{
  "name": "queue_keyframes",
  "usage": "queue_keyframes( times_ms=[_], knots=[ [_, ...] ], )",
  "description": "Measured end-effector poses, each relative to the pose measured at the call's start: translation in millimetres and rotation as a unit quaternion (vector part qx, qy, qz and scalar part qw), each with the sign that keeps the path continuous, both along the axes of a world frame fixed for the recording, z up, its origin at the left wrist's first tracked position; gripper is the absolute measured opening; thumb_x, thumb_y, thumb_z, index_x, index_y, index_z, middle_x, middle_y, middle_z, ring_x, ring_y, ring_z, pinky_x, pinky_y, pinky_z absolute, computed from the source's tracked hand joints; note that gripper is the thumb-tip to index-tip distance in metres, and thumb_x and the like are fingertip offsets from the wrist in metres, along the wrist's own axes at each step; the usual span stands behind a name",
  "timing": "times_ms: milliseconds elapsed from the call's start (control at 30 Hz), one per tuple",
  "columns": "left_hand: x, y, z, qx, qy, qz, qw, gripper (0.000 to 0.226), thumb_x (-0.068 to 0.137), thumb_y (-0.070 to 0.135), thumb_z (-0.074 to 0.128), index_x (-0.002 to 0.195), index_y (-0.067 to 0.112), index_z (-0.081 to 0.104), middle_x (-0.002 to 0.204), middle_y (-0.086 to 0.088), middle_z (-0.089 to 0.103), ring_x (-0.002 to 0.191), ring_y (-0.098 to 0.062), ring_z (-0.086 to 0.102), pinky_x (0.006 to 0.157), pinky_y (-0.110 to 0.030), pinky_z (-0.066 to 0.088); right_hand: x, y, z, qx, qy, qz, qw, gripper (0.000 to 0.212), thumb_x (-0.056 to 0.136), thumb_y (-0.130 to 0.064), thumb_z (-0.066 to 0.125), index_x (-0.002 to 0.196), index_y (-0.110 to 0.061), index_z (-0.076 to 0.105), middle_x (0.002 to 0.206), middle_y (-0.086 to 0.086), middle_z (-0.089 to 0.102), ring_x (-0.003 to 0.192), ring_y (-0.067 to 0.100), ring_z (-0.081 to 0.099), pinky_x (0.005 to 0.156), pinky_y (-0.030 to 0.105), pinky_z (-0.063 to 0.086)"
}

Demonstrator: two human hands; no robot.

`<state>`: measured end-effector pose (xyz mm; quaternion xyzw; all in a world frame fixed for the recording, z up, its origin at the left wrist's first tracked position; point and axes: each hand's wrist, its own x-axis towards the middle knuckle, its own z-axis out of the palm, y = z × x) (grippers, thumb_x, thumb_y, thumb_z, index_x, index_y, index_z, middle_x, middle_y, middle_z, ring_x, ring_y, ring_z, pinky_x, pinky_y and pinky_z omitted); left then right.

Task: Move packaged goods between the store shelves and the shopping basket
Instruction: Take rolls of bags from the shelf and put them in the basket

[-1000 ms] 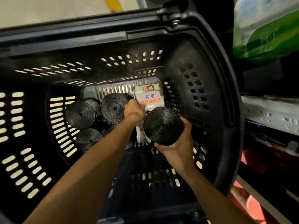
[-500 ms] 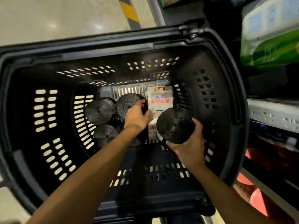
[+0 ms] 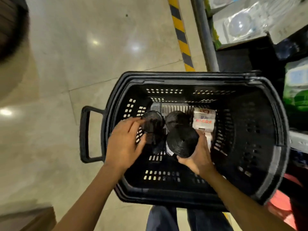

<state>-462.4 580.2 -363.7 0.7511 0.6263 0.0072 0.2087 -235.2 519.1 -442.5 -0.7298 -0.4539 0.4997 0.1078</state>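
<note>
Inside the basket (image 3: 250, 130), at 9 o'clock, the left hand (image 3: 124, 144) hovers with fingers spread and loose, holding nothing, just beside a loose roll (image 3: 152, 121) at 10 o'clock. A second roll (image 3: 177, 119) lies at 11 o'clock. At centre, the right hand (image 3: 198, 155) is clamped from below on the held roll (image 3: 182, 142), flat end up. A labelled pack (image 3: 204, 120) lies at 12 o'clock; the shelf (image 3: 298, 140) stands at 3 o'clock. The held roll is probably light, firm wound film with a slick side: grip around the circumference, not the flat ends.
</note>
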Motion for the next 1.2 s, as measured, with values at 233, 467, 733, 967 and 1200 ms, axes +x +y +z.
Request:
queue_keyframes(
  times_ms=[233, 467, 733, 967, 1200],
  knots=[
    [-49, -35, -28, 0.063, 0.02, 0.004, 0.998, 0.052, 0.086, 0.028, 0.06, 0.131, 0.005, 0.049, 0.138, -0.014, 0.049, 0.135, -0.031, 0.033, 0.109, -0.052, 0.032, -59, -7, -38, 0.017, 0.001, 0.12, 0.993, 0.122, 0.049, -0.03, 0.092, 0.145, -0.01, 0.021, 0.142, 0.01, 0.031, 0.13, 0.026, 0.038, 0.108, 0.044, 0.037],
    [-58, -47, -57, 0.084, 0.016, 0.019, 0.996, 0.061, 0.087, 0.028, 0.055, 0.138, 0.003, 0.035, 0.15, -0.012, 0.026, 0.142, -0.03, 0.017, 0.116, -0.042, 0.011, -95, -9, -70, 0.042, -0.024, 0.131, 0.99, 0.111, 0.053, -0.033, 0.091, 0.141, -0.009, 0.029, 0.137, 0.009, 0.042, 0.127, 0.026, 0.04, 0.104, 0.04, 0.037],
    [-57, -45, -58, 0.085, 0.012, 0.027, 0.996, 0.058, 0.084, 0.025, 0.06, 0.135, 0.005, 0.04, 0.147, -0.011, 0.029, 0.141, -0.028, 0.018, 0.116, -0.039, 0.009, -112, -31, -92, 0.019, 0.007, 0.094, 0.995, 0.116, 0.053, -0.02, 0.091, 0.145, -0.005, 0.021, 0.145, 0.015, 0.029, 0.135, 0.026, 0.031, 0.113, 0.033, 0.027],
    [-57, -44, -56, 0.078, 0.005, 0.029, 0.997, 0.055, 0.083, 0.023, 0.062, 0.133, 0.007, 0.043, 0.147, -0.008, 0.026, 0.142, -0.028, 0.017, 0.116, -0.039, 0.009, -112, -23, -97, -0.067, 0.033, -0.015, 0.997, 0.088, 0.063, -0.017, 0.085, 0.136, -0.021, 0.035, 0.135, 0.009, 0.045, 0.125, 0.026, 0.045, 0.106, 0.043, 0.037],
    [-57, -44, -56, 0.069, 0.005, 0.019, 0.997, 0.053, 0.083, 0.022, 0.063, 0.131, 0.01, 0.044, 0.147, -0.009, 0.025, 0.141, -0.029, 0.017, 0.115, -0.039, 0.008, -110, -19, -88, -0.096, 0.018, 0.014, 0.995, 0.091, 0.072, -0.023, 0.08, 0.144, -0.017, 0.025, 0.144, 0.012, 0.036, 0.131, 0.026, 0.038, 0.105, 0.033, 0.032]
  ],
)
